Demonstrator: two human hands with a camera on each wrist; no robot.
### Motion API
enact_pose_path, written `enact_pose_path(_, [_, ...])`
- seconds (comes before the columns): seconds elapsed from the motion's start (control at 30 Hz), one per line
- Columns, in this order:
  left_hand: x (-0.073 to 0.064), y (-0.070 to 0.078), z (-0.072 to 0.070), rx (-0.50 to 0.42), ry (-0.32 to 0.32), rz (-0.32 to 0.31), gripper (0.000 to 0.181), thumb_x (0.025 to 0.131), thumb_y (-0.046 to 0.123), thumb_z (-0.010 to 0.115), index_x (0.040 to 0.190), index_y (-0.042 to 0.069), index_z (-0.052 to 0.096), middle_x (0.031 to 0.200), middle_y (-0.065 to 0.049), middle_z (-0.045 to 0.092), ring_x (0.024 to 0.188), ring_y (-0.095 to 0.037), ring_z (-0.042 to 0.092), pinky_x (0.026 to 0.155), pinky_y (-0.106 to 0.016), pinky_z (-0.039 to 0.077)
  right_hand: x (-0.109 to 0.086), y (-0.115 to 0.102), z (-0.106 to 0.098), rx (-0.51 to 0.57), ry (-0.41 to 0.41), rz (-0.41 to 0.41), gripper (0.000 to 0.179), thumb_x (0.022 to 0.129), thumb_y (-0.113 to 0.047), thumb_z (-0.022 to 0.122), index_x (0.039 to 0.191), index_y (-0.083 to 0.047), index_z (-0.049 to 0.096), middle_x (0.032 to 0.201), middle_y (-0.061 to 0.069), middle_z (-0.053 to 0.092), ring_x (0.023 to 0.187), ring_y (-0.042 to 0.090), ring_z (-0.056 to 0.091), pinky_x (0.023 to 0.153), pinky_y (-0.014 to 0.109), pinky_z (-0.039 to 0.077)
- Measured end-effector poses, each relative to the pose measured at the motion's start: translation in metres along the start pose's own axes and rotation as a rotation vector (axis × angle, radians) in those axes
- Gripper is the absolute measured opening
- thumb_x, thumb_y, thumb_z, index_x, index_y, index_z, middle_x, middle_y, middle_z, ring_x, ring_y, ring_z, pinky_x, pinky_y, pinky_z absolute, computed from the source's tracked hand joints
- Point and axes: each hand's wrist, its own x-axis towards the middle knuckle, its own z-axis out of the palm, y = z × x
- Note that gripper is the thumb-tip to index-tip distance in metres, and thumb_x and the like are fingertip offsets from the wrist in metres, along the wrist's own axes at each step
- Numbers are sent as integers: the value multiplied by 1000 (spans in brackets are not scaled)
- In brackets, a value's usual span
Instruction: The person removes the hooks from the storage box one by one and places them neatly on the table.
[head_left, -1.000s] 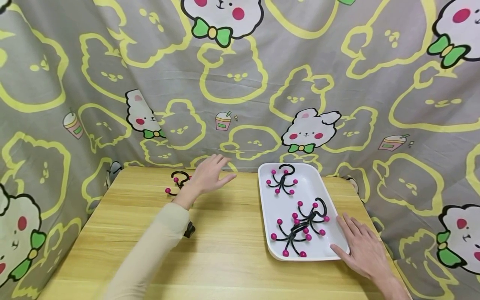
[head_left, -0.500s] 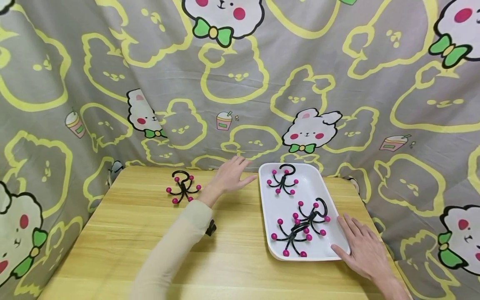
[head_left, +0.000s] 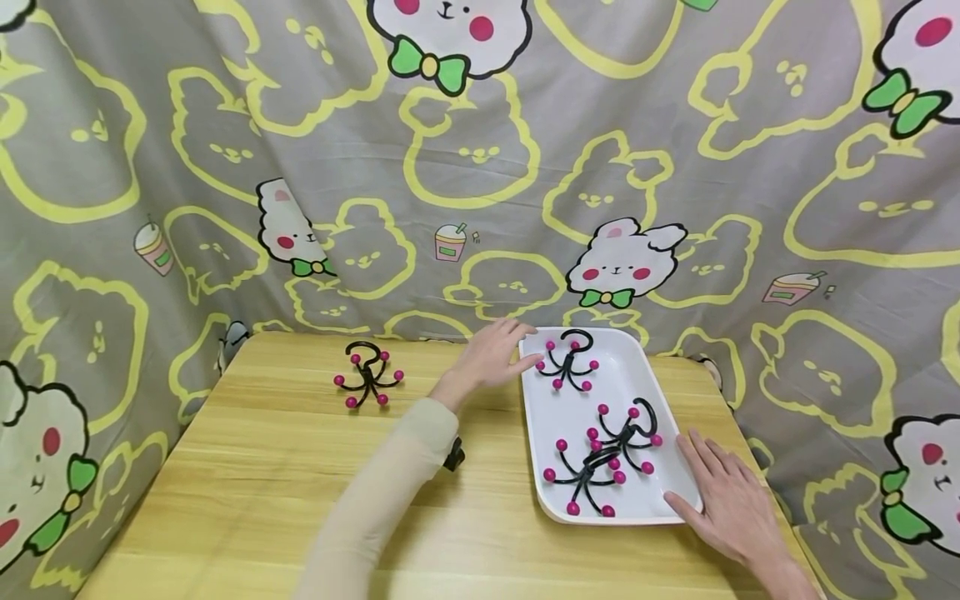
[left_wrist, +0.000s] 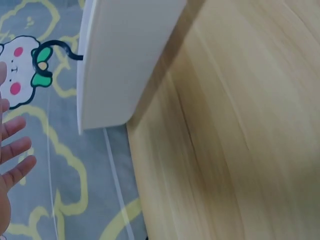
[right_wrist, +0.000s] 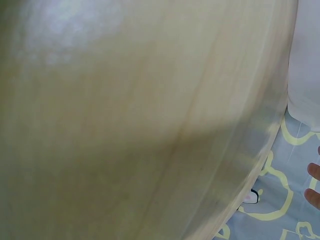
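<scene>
Tray (head_left: pixel 557 412), white, rectangular and apparently plastic, bearing three black, pink-balled hooked claws (head_left: pixel 586 475), sat on the wooden tabletop (head_left: pixel 247 467), presumably light, stiff and best held by opposite rims, straight-fingered right grip (head_left: pixel 726 492) touching one, straight-fingered left grip (head_left: pixel 489 354) beside the other.

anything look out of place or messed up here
One black hook rack with pink ball tips lies on the wooden table, apart from the white tray holding three like it. In the tray, the nearest rack overlaps its neighbour. Nothing looks spilled or damaged.
</scene>
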Motion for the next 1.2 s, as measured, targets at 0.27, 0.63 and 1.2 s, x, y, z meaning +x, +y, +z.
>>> enact_pose_path(0.27, [17, 14, 7, -10, -2, -16, 54, 107, 56, 53, 145, 19, 58, 136, -2, 65, 129, -21, 62, 115, -39, 50, -1, 0, 2, -5, 6, -7, 93, 86, -64, 72, 156, -9, 49, 154, 22, 55, 137, 44, 51, 110, 57, 37])
enact_pose_path(0.63, [41, 31, 24, 9, -63, -84, 58, 108, 58, 47, 151, 20, 52, 149, -3, 59, 136, -20, 57, 114, -38, 50, -1, 0, 2, -10, 1, -14, 94, 87, -65, 71, 158, -9, 46, 155, 22, 55, 136, 43, 51, 110, 57, 37])
enact_pose_path(1.2, [58, 49, 35, 66, -90, -132, 59, 108, 60, 45, 153, 20, 49, 147, -1, 58, 133, -19, 58, 109, -35, 54, 0, 0, 2, -12, -9, -15, 94, 87, -66, 70, 158, -9, 47, 155, 21, 55, 137, 42, 50, 111, 55, 36])
